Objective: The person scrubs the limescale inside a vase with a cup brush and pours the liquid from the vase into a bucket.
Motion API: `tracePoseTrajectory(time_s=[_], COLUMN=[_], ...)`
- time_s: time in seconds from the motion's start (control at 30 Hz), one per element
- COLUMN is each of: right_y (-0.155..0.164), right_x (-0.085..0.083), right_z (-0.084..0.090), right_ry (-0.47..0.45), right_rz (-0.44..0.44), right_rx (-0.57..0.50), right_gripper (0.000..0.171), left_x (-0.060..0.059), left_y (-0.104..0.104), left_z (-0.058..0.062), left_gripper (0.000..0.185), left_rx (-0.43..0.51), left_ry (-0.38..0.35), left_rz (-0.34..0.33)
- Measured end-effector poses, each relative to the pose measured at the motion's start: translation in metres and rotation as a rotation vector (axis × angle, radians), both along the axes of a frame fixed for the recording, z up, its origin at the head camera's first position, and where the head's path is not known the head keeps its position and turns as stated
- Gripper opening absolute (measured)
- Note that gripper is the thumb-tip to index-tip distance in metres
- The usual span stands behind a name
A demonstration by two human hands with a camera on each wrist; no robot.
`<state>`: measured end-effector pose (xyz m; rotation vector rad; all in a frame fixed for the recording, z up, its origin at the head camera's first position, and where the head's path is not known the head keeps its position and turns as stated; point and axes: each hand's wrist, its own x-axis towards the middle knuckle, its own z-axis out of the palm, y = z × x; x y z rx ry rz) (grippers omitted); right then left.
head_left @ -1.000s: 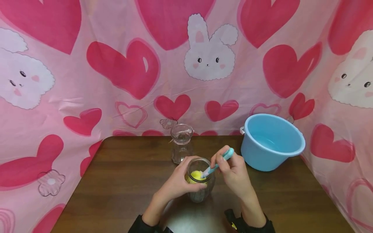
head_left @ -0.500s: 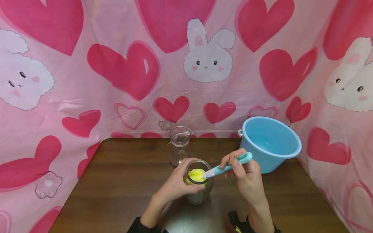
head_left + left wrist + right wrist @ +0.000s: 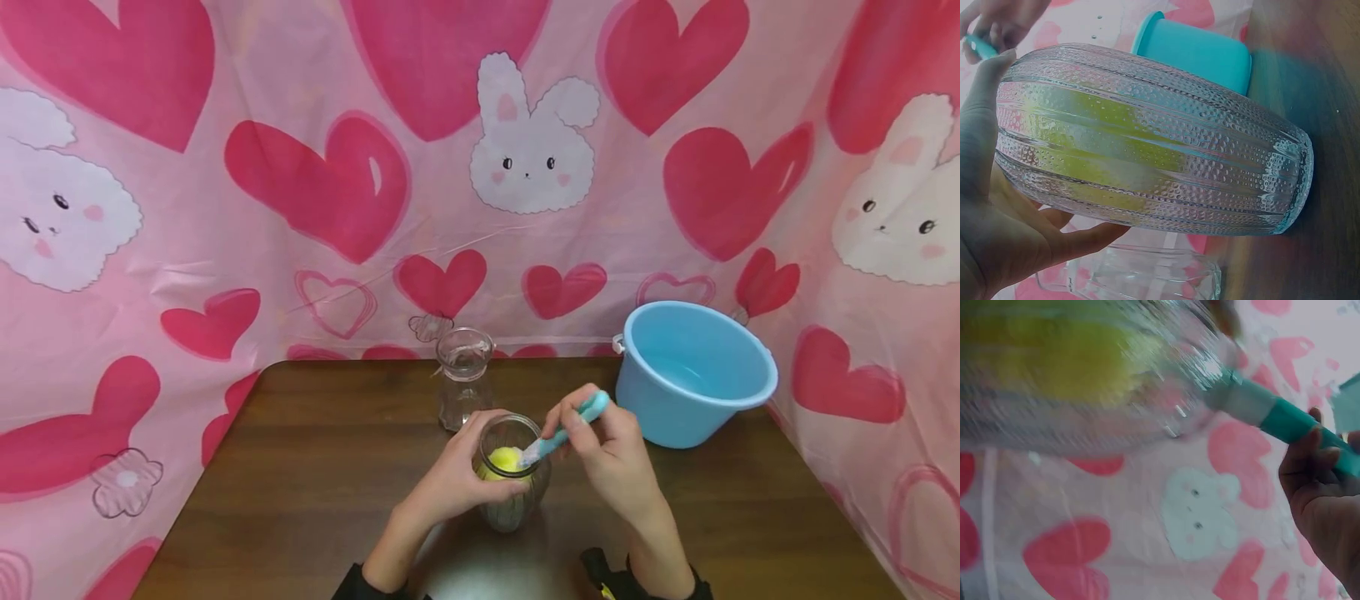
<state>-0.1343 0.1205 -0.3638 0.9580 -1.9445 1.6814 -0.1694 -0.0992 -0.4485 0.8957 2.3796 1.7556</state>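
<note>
A ribbed clear glass vase (image 3: 512,487) stands on the dark wooden table (image 3: 315,475), and my left hand (image 3: 453,479) is wrapped round its side. The left wrist view shows the same vase (image 3: 1147,144) close up, my left hand's fingers (image 3: 1004,212) curled about it. My right hand (image 3: 607,454) pinches the teal handle of a brush (image 3: 570,429) whose yellow sponge head (image 3: 504,460) is down inside the vase mouth. In the right wrist view the brush handle (image 3: 1285,419) runs from my right hand (image 3: 1325,512) into the blurred vase (image 3: 1085,375).
A second, smaller clear glass vase (image 3: 463,377) stands just behind the held one. A light blue plastic bucket (image 3: 693,375) sits at the table's back right, close to my right hand. Pink heart-and-bunny cloth (image 3: 480,167) walls in the table on three sides.
Half a second ago the brush was tilted out to the right with the sponge at the rim. My right hand has since come back towards the vase, pushing the sponge deeper inside.
</note>
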Motion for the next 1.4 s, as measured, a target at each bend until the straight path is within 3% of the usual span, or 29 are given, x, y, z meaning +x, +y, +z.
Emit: tracePoseTrajectory(time_s=[0.1, 0.17, 0.37, 0.53, 0.63, 0.8, 0.9, 1.2, 1.4], right_y=[0.009, 0.009, -0.007, -0.022, -0.021, -0.005, 0.001, -0.004, 0.006], right_x=[0.004, 0.003, -0.006, -0.010, -0.008, 0.005, 0.010, 0.003, 0.007], right_z=[0.003, 0.002, -0.010, -0.018, -0.014, 0.002, 0.006, 0.005, 0.013], right_ry=[0.031, 0.023, -0.008, -0.047, -0.023, 0.078, 0.073, -0.034, 0.008], right_rz=[0.022, 0.019, -0.021, 0.024, 0.020, -0.007, 0.016, 0.109, 0.081], right_rx=[-0.092, -0.085, 0.096, 0.254, 0.256, 0.132, 0.116, 0.340, 0.344], right_gripper=[0.015, 0.015, 0.020, 0.019, 0.018, 0.022, 0.027, 0.031, 0.034], left_x=[0.001, 0.001, 0.001, 0.004, 0.005, 0.003, 0.002, 0.000, -0.002], left_y=[0.001, 0.001, 0.002, 0.000, 0.000, 0.002, 0.002, -0.002, -0.003], left_z=[0.001, 0.001, 0.000, 0.000, 0.001, 0.004, 0.007, 0.005, 0.001], left_gripper=[0.078, 0.078, 0.077, 0.076, 0.076, 0.076, 0.077, 0.077, 0.074], left_rx=[-0.001, 0.001, 0.009, 0.007, 0.005, 0.016, 0.010, -0.034, -0.037], left_ry=[-0.002, 0.001, 0.006, 0.002, 0.002, 0.014, 0.014, 0.022, 0.042], left_rz=[-0.003, -0.004, -0.013, -0.017, -0.015, -0.029, -0.027, 0.004, -0.009])
